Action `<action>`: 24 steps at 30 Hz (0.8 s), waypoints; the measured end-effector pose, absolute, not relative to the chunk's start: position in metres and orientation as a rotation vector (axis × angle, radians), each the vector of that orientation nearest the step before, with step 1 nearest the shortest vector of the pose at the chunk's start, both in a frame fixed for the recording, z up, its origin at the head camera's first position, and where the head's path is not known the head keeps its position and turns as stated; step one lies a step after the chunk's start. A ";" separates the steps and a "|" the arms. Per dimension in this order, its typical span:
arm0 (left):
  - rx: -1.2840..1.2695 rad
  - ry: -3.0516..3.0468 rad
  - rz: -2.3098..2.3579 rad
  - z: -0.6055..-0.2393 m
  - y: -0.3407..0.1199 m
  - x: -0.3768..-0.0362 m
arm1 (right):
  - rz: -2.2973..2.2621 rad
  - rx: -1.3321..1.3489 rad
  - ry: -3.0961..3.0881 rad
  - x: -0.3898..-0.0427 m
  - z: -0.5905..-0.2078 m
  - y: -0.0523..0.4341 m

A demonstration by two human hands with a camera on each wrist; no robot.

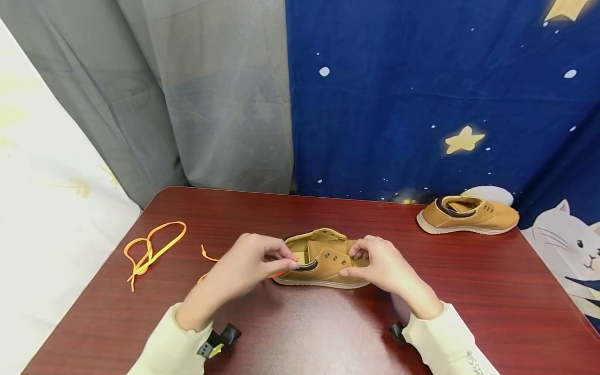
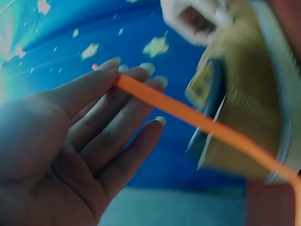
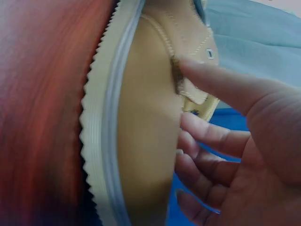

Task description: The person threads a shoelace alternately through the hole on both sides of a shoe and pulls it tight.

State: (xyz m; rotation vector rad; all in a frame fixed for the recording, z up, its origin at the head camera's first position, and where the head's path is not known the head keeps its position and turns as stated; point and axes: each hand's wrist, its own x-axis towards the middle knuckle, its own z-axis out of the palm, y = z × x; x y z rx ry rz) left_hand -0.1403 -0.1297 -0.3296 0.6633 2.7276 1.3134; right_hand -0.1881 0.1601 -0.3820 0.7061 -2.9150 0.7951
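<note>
A tan shoe (image 1: 323, 278) lies on its sole in front of me, toe to the right, with its row of eyelets facing me. My left hand (image 1: 255, 260) pinches an orange shoelace (image 2: 188, 113) near one end between thumb and fingers, close to the shoe's ankle opening. In the left wrist view a short tip pokes out past the thumb, and the rest runs across in front of the shoe. My right hand (image 1: 379, 263) grips the front of the shoe, its thumb (image 3: 202, 75) by the eyelet flap and its fingers curled on the upper.
A second tan shoe (image 1: 473, 221) stands at the back right of the dark red table (image 1: 309, 333). At the left lies a looped orange-yellow lace (image 1: 159, 252). Thin lace ends (image 1: 206, 254) show beside my left forearm. Curtains hang behind the table.
</note>
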 end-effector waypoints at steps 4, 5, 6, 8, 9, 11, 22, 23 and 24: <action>0.702 2.744 1.381 -0.340 -0.106 -0.136 | 0.834 0.795 -2.898 -0.188 -0.386 0.160; 0.697 2.735 1.401 -0.342 -0.102 -0.134 | 0.854 0.813 -2.894 -0.189 -0.387 0.160; 0.681 2.731 1.411 -0.344 -0.097 -0.133 | 0.875 0.825 -2.893 -0.189 -0.387 0.160; 0.637 2.703 1.435 -0.347 -0.090 -0.130 | 0.925 0.851 -2.889 -0.189 -0.388 0.161; 0.606 2.687 1.447 -0.348 -0.087 -0.129 | 0.948 0.858 -2.890 -0.189 -0.388 0.161; 0.550 2.672 1.456 -0.349 -0.083 -0.127 | 0.984 0.866 -2.891 -0.190 -0.388 0.163; 0.487 2.626 1.377 -0.365 -0.056 -0.123 | 1.113 0.830 -2.914 -0.191 -0.388 0.168; 0.474 2.635 1.366 -0.366 -0.053 -0.123 | 1.121 0.821 -2.916 -0.192 -0.389 0.168; 0.458 2.642 1.355 -0.367 -0.051 -0.124 | 1.130 0.811 -2.918 -0.192 -0.389 0.168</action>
